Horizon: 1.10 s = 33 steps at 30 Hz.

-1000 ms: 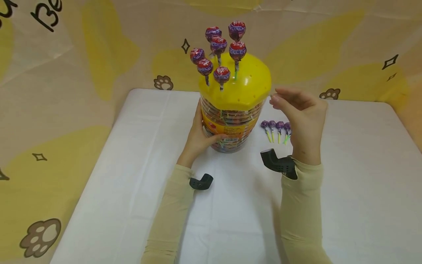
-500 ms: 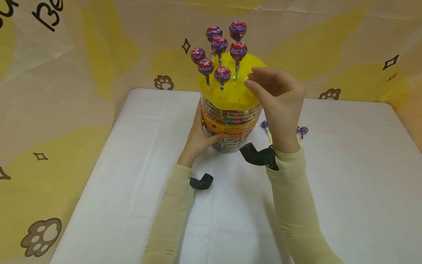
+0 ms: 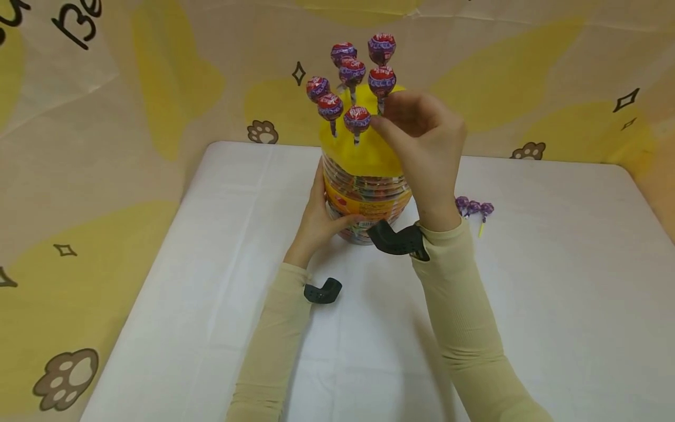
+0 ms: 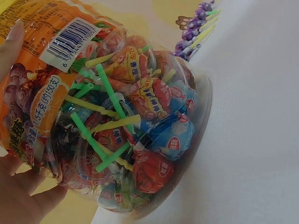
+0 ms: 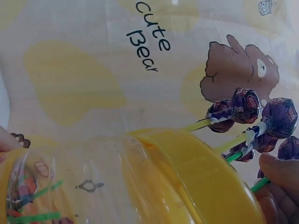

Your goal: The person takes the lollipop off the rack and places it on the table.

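My left hand (image 3: 321, 220) grips the lower side of a clear ribbed candy jar (image 3: 364, 187), thumb across its orange label. The jar stands tilted, and wrapped lollipops (image 4: 156, 172) fill its bottom in the left wrist view. Its domed yellow lid (image 3: 353, 155) carries several purple-and-red lollipops standing on their sticks. Over the lid's right part, my right hand (image 3: 427, 146) has thumb and fingertips around the stick of one lollipop (image 3: 382, 81). That green stick (image 5: 260, 184) shows between thumb and fingers in the right wrist view; part of the lid is hidden behind the hand.
Several purple lollipops (image 3: 474, 207) lie in a row on the white table (image 3: 554, 281), right of the jar and partly behind my right wrist. A printed yellow-and-cream cloth (image 3: 506, 70) hangs behind the table. Black wrist cameras (image 3: 323, 291) sit on both sleeves.
My right hand has moved left from beside the jar to over the lid, and its fingers now close on a lollipop stick. My left hand and the jar have stayed in place.
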### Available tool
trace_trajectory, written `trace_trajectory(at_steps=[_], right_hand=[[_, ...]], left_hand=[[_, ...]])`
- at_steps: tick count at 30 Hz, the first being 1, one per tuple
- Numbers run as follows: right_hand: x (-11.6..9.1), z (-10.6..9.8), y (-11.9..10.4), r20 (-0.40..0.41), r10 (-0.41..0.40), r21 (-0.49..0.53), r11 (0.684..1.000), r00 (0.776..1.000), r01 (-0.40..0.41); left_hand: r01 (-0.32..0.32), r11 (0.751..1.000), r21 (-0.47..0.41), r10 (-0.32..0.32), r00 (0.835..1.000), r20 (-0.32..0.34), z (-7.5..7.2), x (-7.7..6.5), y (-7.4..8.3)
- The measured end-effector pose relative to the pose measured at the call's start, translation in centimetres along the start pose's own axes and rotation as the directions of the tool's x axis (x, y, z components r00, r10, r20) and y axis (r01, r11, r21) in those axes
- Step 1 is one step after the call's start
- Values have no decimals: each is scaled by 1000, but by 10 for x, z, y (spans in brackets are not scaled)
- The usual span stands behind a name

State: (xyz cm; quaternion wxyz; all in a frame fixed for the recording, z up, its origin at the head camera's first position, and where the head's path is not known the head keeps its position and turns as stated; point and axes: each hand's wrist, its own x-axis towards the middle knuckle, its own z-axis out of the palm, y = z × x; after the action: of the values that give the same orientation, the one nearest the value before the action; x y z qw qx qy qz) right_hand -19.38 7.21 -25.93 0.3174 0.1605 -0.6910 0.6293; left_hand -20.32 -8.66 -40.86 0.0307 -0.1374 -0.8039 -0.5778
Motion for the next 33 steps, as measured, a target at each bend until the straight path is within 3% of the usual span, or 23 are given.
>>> trace_trajectory(at_steps=[10, 14, 21, 27, 33], right_hand=[[2, 1, 3, -8, -74, -9, 997, 997, 74], [3, 2, 1, -20, -27, 5, 1000, 999, 27], [4, 1, 1, -12, -28, 11, 1000, 1000, 28], [6, 0, -5, -32, 88, 39, 995, 996, -87], [7, 1, -6, -31, 105, 126, 987, 994, -100]], left_hand=[[-5, 1000, 10, 5, 1000, 1, 1, 0, 1], [0, 1000, 6, 0, 1000, 2, 1, 0, 1], [9, 1000, 2, -9, 1000, 2, 1, 0, 0], [12, 1000, 1, -12, 1000, 1, 1, 0, 1], [3, 1000, 0, -3, 1000, 1, 1, 0, 1]])
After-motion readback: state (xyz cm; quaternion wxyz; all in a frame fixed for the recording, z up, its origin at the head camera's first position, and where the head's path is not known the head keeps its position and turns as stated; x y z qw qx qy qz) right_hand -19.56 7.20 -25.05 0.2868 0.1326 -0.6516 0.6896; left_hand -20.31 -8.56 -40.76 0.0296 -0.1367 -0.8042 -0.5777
